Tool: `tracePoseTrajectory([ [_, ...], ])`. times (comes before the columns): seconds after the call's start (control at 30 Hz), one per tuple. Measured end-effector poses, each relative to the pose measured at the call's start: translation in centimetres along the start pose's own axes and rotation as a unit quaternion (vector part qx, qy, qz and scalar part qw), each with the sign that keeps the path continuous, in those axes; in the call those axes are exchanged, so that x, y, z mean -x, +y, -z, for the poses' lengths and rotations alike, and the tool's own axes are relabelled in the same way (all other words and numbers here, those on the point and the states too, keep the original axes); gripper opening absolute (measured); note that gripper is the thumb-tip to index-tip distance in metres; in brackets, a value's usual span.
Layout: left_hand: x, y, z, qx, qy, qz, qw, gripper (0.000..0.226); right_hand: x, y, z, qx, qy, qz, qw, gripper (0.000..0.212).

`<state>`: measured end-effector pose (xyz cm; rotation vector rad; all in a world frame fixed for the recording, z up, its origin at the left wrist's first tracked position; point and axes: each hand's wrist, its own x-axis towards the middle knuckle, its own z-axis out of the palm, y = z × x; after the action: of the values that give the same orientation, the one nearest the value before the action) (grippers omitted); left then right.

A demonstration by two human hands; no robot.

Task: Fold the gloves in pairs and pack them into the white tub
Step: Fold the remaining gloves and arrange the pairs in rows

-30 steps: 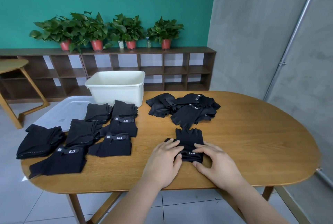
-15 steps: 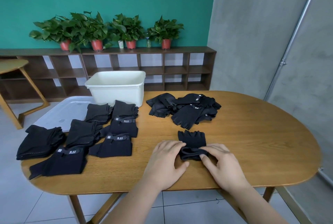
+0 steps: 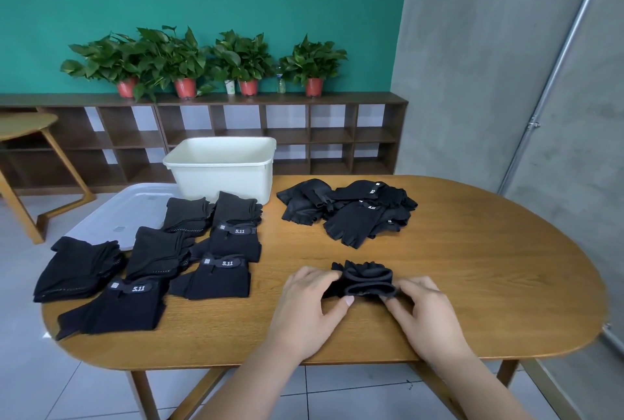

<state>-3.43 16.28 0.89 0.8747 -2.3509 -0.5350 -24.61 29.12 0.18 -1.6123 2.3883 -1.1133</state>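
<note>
Glove pair sat rolled near six o'clock on the table, held by both hands.
Folded gloves lay at nine o'clock, the white tub at eleven. Left hand gripped the pair's left end; right hand pinched its right end. Loose gloves lay at one o'clock.

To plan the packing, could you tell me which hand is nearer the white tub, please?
Left. The left hand holds the glove pair at its left end, right of the white tub and nearer the person; the right hand holds its right end, farther right.
</note>
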Motion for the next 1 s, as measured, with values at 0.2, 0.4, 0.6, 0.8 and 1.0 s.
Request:
tracePoseTrajectory([
  [0.2,0.0,-0.6,-0.5,0.022,0.002,0.019,1.000,0.039,0.1,-0.2,0.2,-0.073,0.001,-0.014,0.997,0.022],
  [0.4,-0.1,-0.8,-0.3,0.060,-0.003,0.068,0.996,0.035,-0.1,-0.8,0.5,-0.126,-0.023,-0.041,0.991,0.016],
  [0.6,-0.9,-1.2,-0.9,0.079,-0.022,0.117,0.990,0.041,-1.1,-1.6,0.7,-0.145,-0.055,-0.098,0.983,0.034],
  [0.8,-0.8,-0.7,-0.9,0.051,0.005,0.116,0.992,0.030,-1.7,-2.4,-0.6,-0.082,-0.012,-0.147,0.986,0.035],
  [1.0,-0.5,-0.2,-0.5,-0.048,0.020,-0.004,0.999,0.025,-1.0,-2.1,-2.0,0.045,0.104,-0.031,0.993,0.028],
])
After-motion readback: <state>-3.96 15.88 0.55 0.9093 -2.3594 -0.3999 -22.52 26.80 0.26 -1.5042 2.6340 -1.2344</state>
